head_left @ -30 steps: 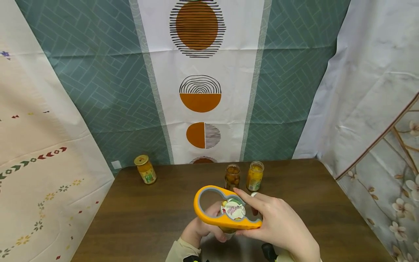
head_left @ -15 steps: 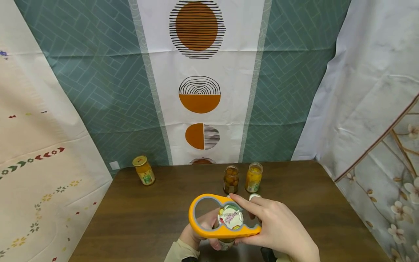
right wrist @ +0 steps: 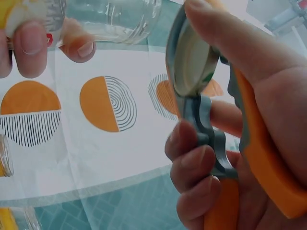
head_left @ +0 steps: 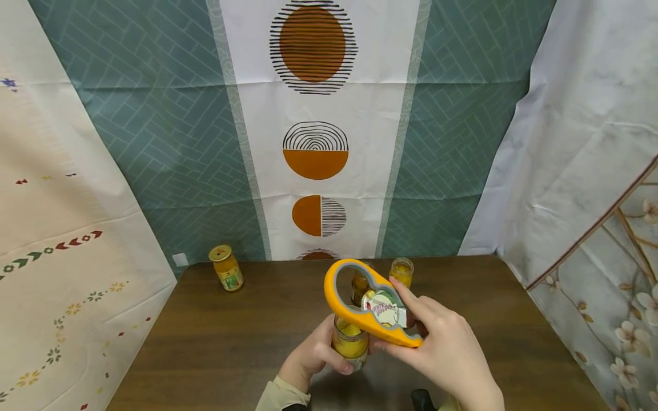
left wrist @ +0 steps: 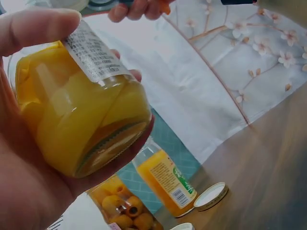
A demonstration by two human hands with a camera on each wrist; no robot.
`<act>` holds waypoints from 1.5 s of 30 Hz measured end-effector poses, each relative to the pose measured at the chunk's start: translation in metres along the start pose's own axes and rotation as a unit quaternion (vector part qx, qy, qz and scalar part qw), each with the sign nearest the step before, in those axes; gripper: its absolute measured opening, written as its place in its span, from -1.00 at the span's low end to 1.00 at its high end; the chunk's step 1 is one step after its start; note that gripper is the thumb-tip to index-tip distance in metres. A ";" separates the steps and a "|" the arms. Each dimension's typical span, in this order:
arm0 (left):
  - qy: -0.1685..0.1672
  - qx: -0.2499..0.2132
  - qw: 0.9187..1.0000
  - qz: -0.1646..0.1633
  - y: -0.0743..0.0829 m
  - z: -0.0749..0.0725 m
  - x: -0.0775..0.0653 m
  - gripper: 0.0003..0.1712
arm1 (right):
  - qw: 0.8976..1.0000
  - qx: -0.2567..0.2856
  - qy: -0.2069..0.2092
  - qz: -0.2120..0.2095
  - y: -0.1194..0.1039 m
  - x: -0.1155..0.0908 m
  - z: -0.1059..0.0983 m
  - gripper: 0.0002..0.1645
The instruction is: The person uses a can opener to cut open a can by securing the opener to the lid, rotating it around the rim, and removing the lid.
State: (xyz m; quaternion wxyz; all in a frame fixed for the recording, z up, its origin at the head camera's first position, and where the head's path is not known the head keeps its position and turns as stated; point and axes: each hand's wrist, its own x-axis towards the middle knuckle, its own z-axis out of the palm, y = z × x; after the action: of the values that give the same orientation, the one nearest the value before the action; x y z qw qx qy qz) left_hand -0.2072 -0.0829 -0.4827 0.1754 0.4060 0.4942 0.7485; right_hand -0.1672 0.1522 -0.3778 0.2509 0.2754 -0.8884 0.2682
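Observation:
My left hand [head_left: 312, 353] holds an uncapped glass jar of yellow fruit [head_left: 350, 347], its thumb and fingers wrapped around the side. In the left wrist view the jar is tilted, with a printed label [left wrist: 96, 55] near the thumb. My right hand [head_left: 443, 338] grips an orange jar opener [head_left: 380, 329] with grey inner edges, just above and to the right of the jar. Between the opener's arms sits a printed lid [head_left: 384, 308], apart from the jar's mouth. Its pale underside shows in the right wrist view.
Behind my hands stand an uncapped jar of brown fruit [head_left: 360, 288] and an uncapped jar of yellow fruit [head_left: 401, 273]. A lidded jar [head_left: 227, 268] is at the table's back left. Loose lids [left wrist: 211, 196] lie by the back jars. Patterned curtains [head_left: 195, 142] enclose the wooden table [head_left: 216, 342].
The lid has come off the jar in my left hand. My right hand has moved the opener, with the lid in it, up and to the right, uncovering the jar's mouth.

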 end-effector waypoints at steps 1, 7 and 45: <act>0.005 0.009 1.000 0.009 0.000 0.000 0.001 -0.18 | 1.000 0.004 0.006 0.009 0.000 0.000 0.000 0.19; 0.049 0.071 0.995 0.040 0.001 -0.005 0.004 -0.28 | 0.998 0.019 0.034 0.039 0.001 0.001 -0.003 0.16; 0.359 0.152 0.916 -0.093 0.002 -0.041 -0.005 -0.08 | 0.989 0.054 0.076 0.113 0.004 0.004 -0.011 0.12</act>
State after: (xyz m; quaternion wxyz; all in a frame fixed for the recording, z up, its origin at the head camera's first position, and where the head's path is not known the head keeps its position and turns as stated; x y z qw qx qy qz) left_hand -0.2357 -0.1116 -0.4903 -0.0085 0.0838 0.6670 0.7403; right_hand -0.1700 0.1603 -0.3690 0.2704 0.1657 -0.8763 0.3627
